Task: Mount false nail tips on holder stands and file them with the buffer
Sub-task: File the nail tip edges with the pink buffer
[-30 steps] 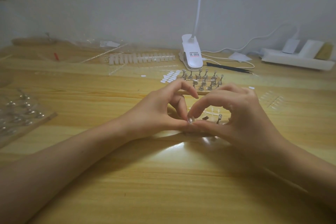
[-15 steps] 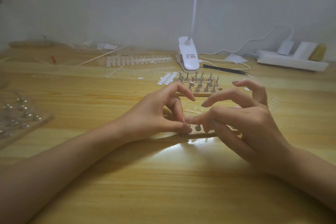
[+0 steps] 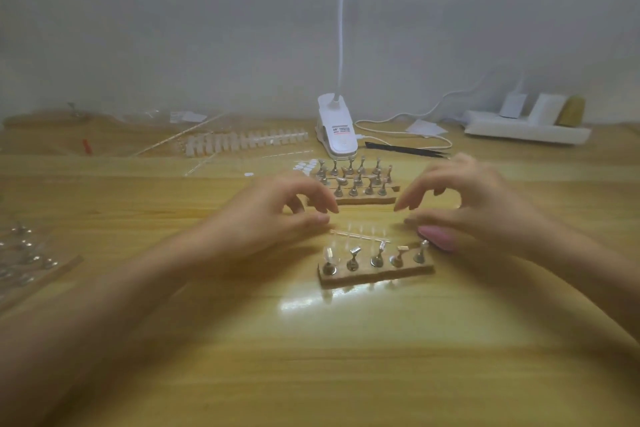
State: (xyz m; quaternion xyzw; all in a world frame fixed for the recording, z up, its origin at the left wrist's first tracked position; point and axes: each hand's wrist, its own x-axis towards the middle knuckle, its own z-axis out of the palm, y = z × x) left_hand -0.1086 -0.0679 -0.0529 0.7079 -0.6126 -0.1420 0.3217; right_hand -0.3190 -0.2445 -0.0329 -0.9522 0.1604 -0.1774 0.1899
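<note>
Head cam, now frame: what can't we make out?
All head view.
pink buffer: mostly under the right hand; grip unclear.
near holder strip: tips too small, blurred to count.
far-left stands: blurred, cut by left edge.
clip lamp: head above top edge.

Left hand [image 3: 263, 218], right hand [image 3: 474, 204] hovered, fingers loosely curled, behind wooden strip [image 3: 375, 276] of five holder stands [image 3: 376, 258]; clear nail tip [image 3: 329, 254] on leftmost; pink buffer [image 3: 438, 239] under right hand.

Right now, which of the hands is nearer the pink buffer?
Right. The right hand sits directly over the pink buffer, thumb at its far edge; contact unclear. The left hand is well off to the buffer's left, beyond the clear nail-tip strip.
</note>
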